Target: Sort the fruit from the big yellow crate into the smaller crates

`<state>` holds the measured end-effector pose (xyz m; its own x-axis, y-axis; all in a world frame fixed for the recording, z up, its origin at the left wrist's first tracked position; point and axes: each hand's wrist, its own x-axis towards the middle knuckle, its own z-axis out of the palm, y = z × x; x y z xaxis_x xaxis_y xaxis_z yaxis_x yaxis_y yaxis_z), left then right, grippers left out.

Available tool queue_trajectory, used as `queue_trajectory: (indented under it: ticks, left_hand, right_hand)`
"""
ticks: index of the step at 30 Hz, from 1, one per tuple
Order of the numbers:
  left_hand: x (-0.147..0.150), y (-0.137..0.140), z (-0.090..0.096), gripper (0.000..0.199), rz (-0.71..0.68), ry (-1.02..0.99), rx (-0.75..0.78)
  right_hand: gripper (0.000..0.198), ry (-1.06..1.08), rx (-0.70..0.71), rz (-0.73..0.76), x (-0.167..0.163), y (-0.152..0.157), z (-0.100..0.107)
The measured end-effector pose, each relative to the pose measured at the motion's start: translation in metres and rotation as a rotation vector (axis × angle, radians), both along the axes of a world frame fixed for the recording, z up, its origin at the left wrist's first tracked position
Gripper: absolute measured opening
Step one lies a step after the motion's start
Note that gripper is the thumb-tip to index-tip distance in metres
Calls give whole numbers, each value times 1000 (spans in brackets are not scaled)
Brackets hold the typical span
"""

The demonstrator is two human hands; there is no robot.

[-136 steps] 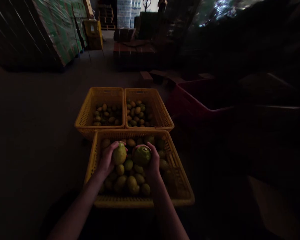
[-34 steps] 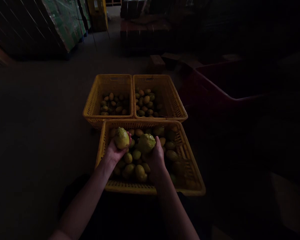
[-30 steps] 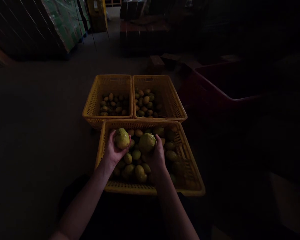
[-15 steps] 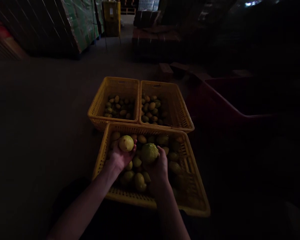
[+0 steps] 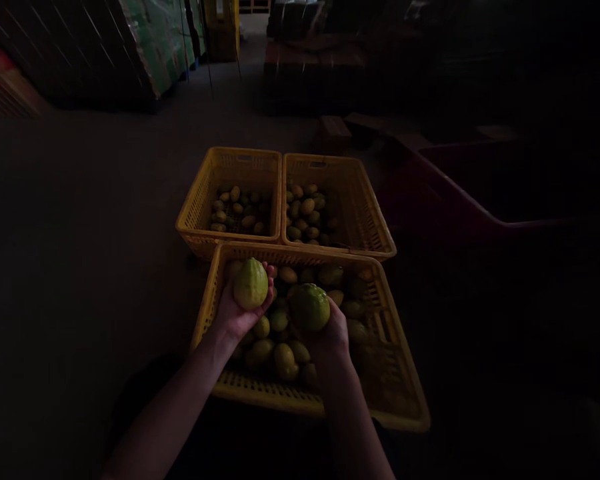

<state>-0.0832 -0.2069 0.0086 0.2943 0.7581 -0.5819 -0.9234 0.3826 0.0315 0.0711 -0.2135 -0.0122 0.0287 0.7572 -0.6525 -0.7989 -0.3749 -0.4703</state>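
Note:
My left hand (image 5: 236, 319), palm up, has its fingers curled round a pale yellow-green lemon (image 5: 251, 285) whose pointed end faces up. In my right hand (image 5: 334, 331) is a darker green, bumpy lemon (image 5: 309, 307), gripped from its right side. Both hands are above the near yellow crate (image 5: 275, 400), which holds many loose green and yellow lemons (image 5: 285, 361). My right fingers are partly hidden behind the fruit.
Beyond the near crate, two yellow crates, a left one (image 5: 184, 223) and a right one (image 5: 377, 220), hold smaller-looking fruit. A dark red bin (image 5: 460, 183) stands at the right. Wrapped pallet stacks (image 5: 165, 50) and a small box (image 5: 335, 128) are further back. The light is dim.
The lemon in my left hand has turned, from its round end showing to its pointed end up. My right hand has shifted slightly right with its lemon, which has also turned.

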Motion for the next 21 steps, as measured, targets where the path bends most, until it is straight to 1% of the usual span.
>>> queue_trajectory:
  ticks: [2, 3, 6, 7, 10, 12, 14, 17, 19, 21]
  left_hand:
    - [0, 1, 3, 42, 3, 20, -6]
    - [0, 2, 4, 42, 8, 31, -11]
    - [2, 6, 5, 39, 47, 58, -21]
    - [2, 7, 4, 38, 59, 65, -24]
    - [3, 9, 1, 34, 84, 80, -26]
    - [3, 7, 1, 32, 78, 81, -15]
    - [1, 5, 3, 32, 48, 70, 5]
    - [-1, 3, 8, 32, 6, 57, 20]
    - [-2, 1, 11, 32, -7, 81, 28]
    - [-2, -1, 13, 35, -23, 131, 67]
  right_hand:
    - [17, 5, -89, 3, 0, 1, 5]
    - [17, -1, -100, -2, -1, 2, 6]
    - [12, -47, -19, -40, -3, 1, 4]
    - [11, -52, -15, -57, -3, 1, 3]
    - [13, 19, -84, -94, -1, 2, 1]
    - [18, 82, -113, -86, 1, 2, 5]
    - [22, 108, -84, -47, 2, 1, 11]
    - [21, 106, -11, 29, 1, -3, 20]
    - [19, 91, 54, 70, -3, -6, 21]
    - [17, 44, 122, 75, -6, -8, 20]
